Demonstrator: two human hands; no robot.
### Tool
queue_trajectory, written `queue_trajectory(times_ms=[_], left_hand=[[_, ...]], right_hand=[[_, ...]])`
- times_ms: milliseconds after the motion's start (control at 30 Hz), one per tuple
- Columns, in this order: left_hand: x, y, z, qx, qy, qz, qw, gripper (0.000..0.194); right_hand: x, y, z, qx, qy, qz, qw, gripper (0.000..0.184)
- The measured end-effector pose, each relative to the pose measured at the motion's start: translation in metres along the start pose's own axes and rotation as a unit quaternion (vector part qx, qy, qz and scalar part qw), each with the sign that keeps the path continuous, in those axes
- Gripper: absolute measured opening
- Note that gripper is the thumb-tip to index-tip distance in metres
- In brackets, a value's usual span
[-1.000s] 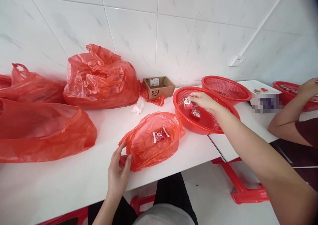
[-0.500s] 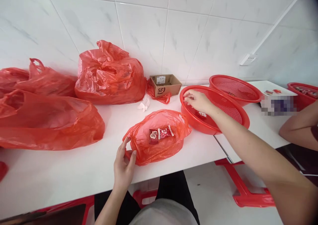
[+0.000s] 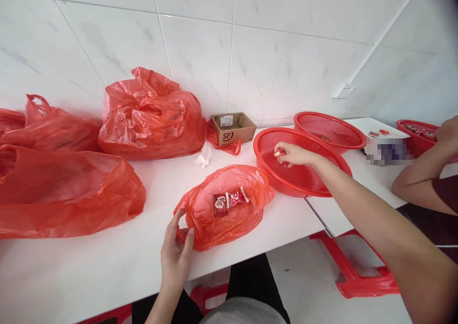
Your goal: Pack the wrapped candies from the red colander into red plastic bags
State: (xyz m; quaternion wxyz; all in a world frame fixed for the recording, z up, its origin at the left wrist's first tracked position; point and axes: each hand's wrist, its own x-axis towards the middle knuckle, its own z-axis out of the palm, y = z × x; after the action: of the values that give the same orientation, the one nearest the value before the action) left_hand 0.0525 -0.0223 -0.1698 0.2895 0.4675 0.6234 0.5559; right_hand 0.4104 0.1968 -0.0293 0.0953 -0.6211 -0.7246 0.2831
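My left hand grips the near left edge of an opened red plastic bag, thumb outside on the near side and fingers at the rim. Inside the bag lie two small red-and-white wrapped packets, a dark red packet and a brighter red packet, side by side. Over the nearer red plastic basket, my right hand is closed on a small red-and-white packet. Its fingers partly hide that packet, so I cannot tell whether there is more than one.
Behind the bag stand a small cardboard box and a crumpled white tissue. Large red bags fill the left side. Another red basket sits behind the nearer one. At right, a co-worker's arm rests near a further basket.
My right hand has closed on a small packet in the basket, which lay loose there before, and has lifted it. My left hand stays at the bag's edge. The view has shifted slightly.
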Motion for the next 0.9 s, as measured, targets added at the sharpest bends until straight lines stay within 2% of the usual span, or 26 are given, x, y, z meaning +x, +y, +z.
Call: queue_trajectory(times_ms=[67, 133, 200, 267, 367, 467, 533, 567, 600, 633, 700, 767, 800, 900], left_hand=[[0.0, -0.001, 0.0, 0.001, 0.004, -0.003, 1.0, 0.061], [0.001, -0.002, 0.0, 0.0, -0.002, -0.007, 1.0, 0.062], [0.001, -0.002, -0.001, -0.006, -0.011, -0.008, 1.0, 0.062], [0.001, -0.002, -0.001, -0.009, -0.011, -0.007, 1.0, 0.062], [0.0, -0.001, -0.001, -0.005, 0.001, -0.006, 1.0, 0.061], [-0.001, 0.0, -0.001, -0.02, 0.002, -0.013, 1.0, 0.059], [-0.002, 0.0, -0.001, -0.028, 0.001, -0.014, 1.0, 0.059], [-0.002, 0.0, -0.002, -0.028, 0.002, -0.012, 1.0, 0.06], [-0.002, 0.0, -0.002, -0.027, 0.002, -0.008, 1.0, 0.06], [-0.002, -0.001, -0.002, -0.025, 0.003, -0.005, 1.0, 0.06], [-0.002, -0.001, -0.002, -0.023, 0.002, -0.002, 1.0, 0.06], [-0.002, -0.001, -0.003, -0.023, 0.001, -0.001, 1.0, 0.06], [-0.002, 0.0, -0.003, -0.025, 0.0, 0.0, 1.0, 0.06], [-0.002, -0.001, -0.002, -0.034, -0.004, 0.003, 0.999, 0.06]], right_hand=[[-0.012, -0.019, -0.009, 0.141, 0.013, -0.04, 0.989, 0.024], [-0.028, -0.041, -0.01, 0.255, 0.007, -0.085, 0.963, 0.034], [-0.042, -0.062, -0.002, 0.293, -0.01, -0.115, 0.949, 0.039], [-0.051, -0.08, 0.016, 0.298, -0.021, -0.134, 0.945, 0.041], [-0.06, -0.097, 0.055, 0.251, -0.029, -0.19, 0.949, 0.05], [-0.072, -0.105, 0.092, 0.091, -0.071, -0.289, 0.95, 0.056], [-0.078, -0.108, 0.102, -0.006, -0.138, -0.34, 0.93, 0.048], [-0.078, -0.108, 0.101, -0.023, -0.16, -0.35, 0.923, 0.041], [-0.076, -0.106, 0.096, -0.017, -0.157, -0.348, 0.924, 0.034], [-0.071, -0.102, 0.088, 0.0, -0.125, -0.333, 0.935, 0.029], [-0.054, -0.087, 0.064, 0.026, 0.003, -0.276, 0.961, 0.027], [-0.034, -0.065, 0.041, -0.015, 0.123, -0.19, 0.974, 0.031], [-0.025, -0.052, 0.033, -0.062, 0.129, -0.136, 0.98, 0.034], [-0.011, -0.018, 0.026, -0.189, 0.022, 0.006, 0.982, 0.043]])
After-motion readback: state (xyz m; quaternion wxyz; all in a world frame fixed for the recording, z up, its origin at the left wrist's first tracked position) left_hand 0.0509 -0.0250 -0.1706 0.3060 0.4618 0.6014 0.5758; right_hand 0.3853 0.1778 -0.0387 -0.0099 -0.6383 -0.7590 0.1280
